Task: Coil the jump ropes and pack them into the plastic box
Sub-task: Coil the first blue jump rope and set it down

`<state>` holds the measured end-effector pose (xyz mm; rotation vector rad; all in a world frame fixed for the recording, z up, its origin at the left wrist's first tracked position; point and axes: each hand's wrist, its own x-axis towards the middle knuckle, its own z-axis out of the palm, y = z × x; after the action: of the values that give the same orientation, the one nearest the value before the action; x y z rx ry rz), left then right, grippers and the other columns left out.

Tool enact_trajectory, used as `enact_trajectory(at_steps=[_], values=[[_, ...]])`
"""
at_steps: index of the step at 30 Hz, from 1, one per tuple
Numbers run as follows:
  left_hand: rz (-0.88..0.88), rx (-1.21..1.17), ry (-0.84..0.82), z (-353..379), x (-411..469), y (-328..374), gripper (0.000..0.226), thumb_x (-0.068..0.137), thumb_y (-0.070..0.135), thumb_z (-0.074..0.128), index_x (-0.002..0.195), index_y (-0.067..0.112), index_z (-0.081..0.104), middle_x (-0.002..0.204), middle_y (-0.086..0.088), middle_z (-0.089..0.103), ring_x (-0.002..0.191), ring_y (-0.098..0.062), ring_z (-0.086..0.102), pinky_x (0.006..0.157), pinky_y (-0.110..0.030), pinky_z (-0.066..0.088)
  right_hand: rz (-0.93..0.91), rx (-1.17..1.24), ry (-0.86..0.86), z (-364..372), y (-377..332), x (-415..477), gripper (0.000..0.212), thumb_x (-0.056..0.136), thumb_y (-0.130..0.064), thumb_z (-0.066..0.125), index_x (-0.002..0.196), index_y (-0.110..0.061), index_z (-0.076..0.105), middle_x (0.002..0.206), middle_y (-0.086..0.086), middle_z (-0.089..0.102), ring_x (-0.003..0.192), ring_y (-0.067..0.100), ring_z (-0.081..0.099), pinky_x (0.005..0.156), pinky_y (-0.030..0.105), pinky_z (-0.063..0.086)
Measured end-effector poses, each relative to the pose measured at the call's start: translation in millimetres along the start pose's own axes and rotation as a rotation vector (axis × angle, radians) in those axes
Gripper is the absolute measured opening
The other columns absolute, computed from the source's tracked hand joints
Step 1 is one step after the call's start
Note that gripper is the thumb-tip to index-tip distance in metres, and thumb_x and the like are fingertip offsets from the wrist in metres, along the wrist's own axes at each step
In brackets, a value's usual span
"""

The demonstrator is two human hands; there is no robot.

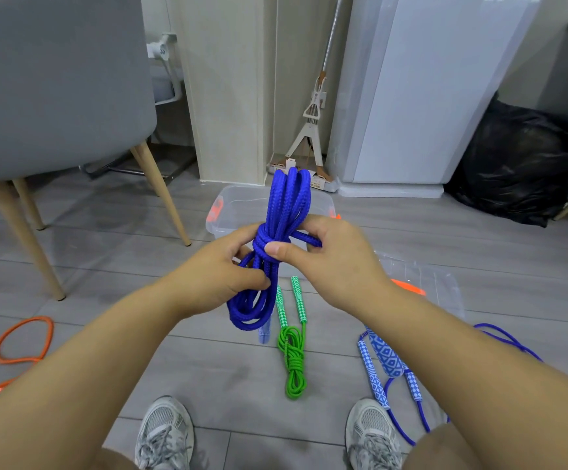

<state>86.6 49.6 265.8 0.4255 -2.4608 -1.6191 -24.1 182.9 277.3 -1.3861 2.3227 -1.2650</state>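
Both hands are gripping the blue rope (pixel 277 228) above the box (pixel 228 212): left hand (pixel 223 269) pinching the lower loops, right hand (pixel 323 252) closing its grip around the wrap.

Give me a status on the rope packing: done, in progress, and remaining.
Done: the green rope lies coiled and tied on the floor, not yet packed. In hand: the left hand and right hand hold the dark blue rope, coiled with a wrap at its middle. Left: the orange rope and the blue rope with patterned handles lie loose. The plastic box looks empty.
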Motion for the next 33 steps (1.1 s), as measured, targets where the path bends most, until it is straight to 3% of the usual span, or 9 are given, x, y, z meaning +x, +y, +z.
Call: enact_trajectory(at_steps=[2,9,12,17,23,27,30,33], values=[[0.018,0.019,0.01,-0.9,0.9,-2.0,0.061,0.076,0.003,0.068,0.114,0.048,0.053,0.102,-0.01,0.064,0.093,-0.026,0.063,0.08,-0.037,0.057,-0.005,-0.011,0.011,1.0,-0.1,1.0,0.018,0.081,-0.043,0.064,0.098,-0.037,0.066,0.042,-0.018,0.044,0.045,0.007,0.039,0.045,0.017,0.027],[0.057,0.062,0.043,-0.2,1.3,-1.2,0.056,0.078,0.008,0.07,0.106,0.051,0.047,0.097,0.008,0.064,0.087,-0.01,0.063,0.062,-0.013,0.053,-0.025,0.01,0.033,3.4,-0.1,2.5,0.022,0.081,-0.043,0.064,0.102,-0.038,0.065,0.043,-0.018,0.045,0.043,0.008,0.039,0.044,0.015,0.029],[0.049,0.092,0.08,-0.3,1.2,-1.8,0.057,0.079,0.01,0.069,0.11,0.051,0.046,0.098,0.006,0.063,0.09,-0.015,0.063,0.067,-0.02,0.056,-0.025,0.029,0.047,4.2,0.2,3.0,0.022,0.08,-0.043,0.063,0.102,-0.04,0.065,0.043,-0.014,0.044,0.043,0.009,0.037,0.044,0.015,0.029],[0.074,0.106,0.13,1.3,2.4,-2.9,0.057,0.079,0.004,0.064,0.102,0.054,0.048,0.095,0.002,0.067,0.09,-0.017,0.064,0.071,-0.028,0.059,-0.016,-0.002,0.038,4.2,0.3,4.4,0.022,0.082,-0.045,0.062,0.103,-0.039,0.065,0.044,-0.016,0.045,0.045,0.007,0.041,0.045,0.016,0.029],[0.076,-0.083,0.04,-2.2,2.8,-2.9,0.048,0.081,-0.004,0.064,0.108,0.035,0.06,0.096,-0.009,0.071,0.089,-0.023,0.067,0.075,-0.029,0.056,0.025,0.031,0.054,1.1,0.7,6.8,0.021,0.081,-0.046,0.063,0.098,-0.036,0.069,0.044,-0.007,0.043,0.044,0.008,0.038,0.049,0.021,0.03],[0.102,-0.073,-0.005,-6.0,1.6,-3.5,0.06,0.08,-0.012,0.059,0.109,0.041,0.058,0.103,0.0,0.07,0.096,-0.02,0.064,0.083,-0.035,0.054,0.037,0.044,0.054,0.4,1.7,7.5,0.02,0.081,-0.046,0.063,0.097,-0.036,0.069,0.048,-0.016,0.05,0.046,0.006,0.04,0.051,0.023,0.033],[0.115,-0.028,0.015,-6.3,0.9,-3.3,0.069,0.077,-0.013,0.062,0.107,0.048,0.052,0.102,0.015,0.067,0.095,-0.007,0.064,0.076,-0.023,0.057,0.034,0.037,0.056,-0.3,1.0,7.5,0.021,0.081,-0.046,0.063,0.099,-0.037,0.069,0.046,-0.017,0.048,0.045,0.006,0.04,0.051,0.023,0.031],[0.114,-0.019,0.038,-5.2,2.0,-2.8,0.071,0.073,-0.011,0.069,0.109,0.048,0.052,0.102,0.011,0.068,0.09,-0.007,0.066,0.071,-0.02,0.056,0.03,0.028,0.05,-1.6,-1.1,7.4,0.025,0.082,-0.046,0.063,0.103,-0.035,0.068,0.046,-0.022,0.049,0.046,0.002,0.043,0.05,0.02,0.03]])
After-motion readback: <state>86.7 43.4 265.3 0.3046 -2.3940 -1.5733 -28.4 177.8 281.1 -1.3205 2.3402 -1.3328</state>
